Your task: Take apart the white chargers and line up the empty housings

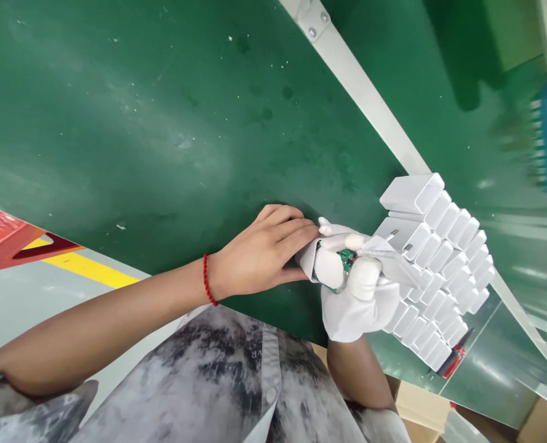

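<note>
The left hand (264, 252), bare, grips a white shell (306, 258). The right hand (359, 295), gloved, grips a green circuit board (347, 258) just beside the shell, apparently part-inserted. A stack of white shells (439, 271) lies beyond the right hand on the green worktop (162, 123); most appear unfilled.

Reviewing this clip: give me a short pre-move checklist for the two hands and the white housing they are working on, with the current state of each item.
1. Left hand steadies the white housing: ok, fingers lie on it.
2. Gloved right hand grips the green circuit board: ok, pinched by the fingertips.
3. Board lined up with the housing's opening: cannot tell, fingers hide the joint.
4. Stack of white housings stands apart from the work: not ok, right hand is against it.
5. Green table around the hands free of loose parts: ok.
</note>
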A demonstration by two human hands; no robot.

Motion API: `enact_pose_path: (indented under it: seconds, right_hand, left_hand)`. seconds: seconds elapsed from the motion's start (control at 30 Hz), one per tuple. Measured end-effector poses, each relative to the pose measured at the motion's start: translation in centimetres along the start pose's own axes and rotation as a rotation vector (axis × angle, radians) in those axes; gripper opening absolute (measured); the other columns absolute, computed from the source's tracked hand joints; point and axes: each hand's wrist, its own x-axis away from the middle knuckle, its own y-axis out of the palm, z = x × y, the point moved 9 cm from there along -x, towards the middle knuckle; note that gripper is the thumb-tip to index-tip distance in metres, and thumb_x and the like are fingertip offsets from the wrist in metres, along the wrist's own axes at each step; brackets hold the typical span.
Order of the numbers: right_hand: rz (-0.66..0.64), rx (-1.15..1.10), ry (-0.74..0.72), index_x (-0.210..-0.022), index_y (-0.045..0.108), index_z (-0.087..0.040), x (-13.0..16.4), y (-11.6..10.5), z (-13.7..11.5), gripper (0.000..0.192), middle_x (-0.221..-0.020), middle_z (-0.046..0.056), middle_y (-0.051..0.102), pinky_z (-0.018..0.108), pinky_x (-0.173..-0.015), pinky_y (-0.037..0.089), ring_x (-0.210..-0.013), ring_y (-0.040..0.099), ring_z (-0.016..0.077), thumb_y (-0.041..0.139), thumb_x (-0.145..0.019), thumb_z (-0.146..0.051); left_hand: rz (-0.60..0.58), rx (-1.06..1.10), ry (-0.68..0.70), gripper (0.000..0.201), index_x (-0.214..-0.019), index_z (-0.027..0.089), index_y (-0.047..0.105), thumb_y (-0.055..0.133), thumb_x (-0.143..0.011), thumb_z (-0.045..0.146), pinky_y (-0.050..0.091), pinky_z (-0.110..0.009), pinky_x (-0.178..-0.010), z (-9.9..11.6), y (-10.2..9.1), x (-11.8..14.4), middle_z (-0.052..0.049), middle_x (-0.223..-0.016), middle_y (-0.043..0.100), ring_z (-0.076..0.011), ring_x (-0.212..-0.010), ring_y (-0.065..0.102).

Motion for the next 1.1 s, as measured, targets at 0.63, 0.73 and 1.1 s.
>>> enact_pose_path:
  seconds: [0.63, 0.73, 1.1]
  right_hand:
    - [-0.107, 0.018, 0.054, -0.102, 0.064, -0.023, 0.12, 0.23, 0.69, 0.019, -0.097, 0.003, 0.071, 0.054, -0.105, 0.047, -0.100, 0.067, 0.0216, 0.055, -0.094, -0.038]
    - [-0.085, 0.019, 0.038, -0.102, 0.064, -0.023, 0.07, 0.21, 0.54, 0.018, -0.095, 0.003, 0.071, 0.055, -0.104, 0.047, -0.099, 0.067, 0.0221, 0.056, -0.093, -0.037]
    - [-0.066, 0.115, 0.079, -0.096, 0.069, -0.022, -0.20, 0.62, -0.19, 0.019, -0.090, 0.004, 0.069, 0.045, -0.092, 0.056, -0.105, 0.067, 0.0247, 0.058, -0.093, -0.038]
  left_hand:
    - [-0.004, 0.000, -0.006, 0.048, -0.124, 0.012, 0.052, 0.068, -0.088, 0.039, 0.043, -0.043, -0.098, -0.10, -0.01, 0.08, -0.014, -0.119, 0.066, -0.0289, -0.115, 0.055]
    - [-0.010, 0.002, -0.012, 0.048, -0.125, 0.013, 0.052, 0.068, -0.088, 0.039, 0.042, -0.043, -0.098, -0.15, -0.02, 0.04, -0.013, -0.120, 0.066, -0.0286, -0.116, 0.055]
    - [0.000, -0.002, -0.007, 0.047, -0.122, 0.012, 0.052, 0.068, -0.087, 0.040, 0.042, -0.042, -0.098, -0.11, 0.06, 0.00, -0.013, -0.119, 0.066, -0.0284, -0.115, 0.055]
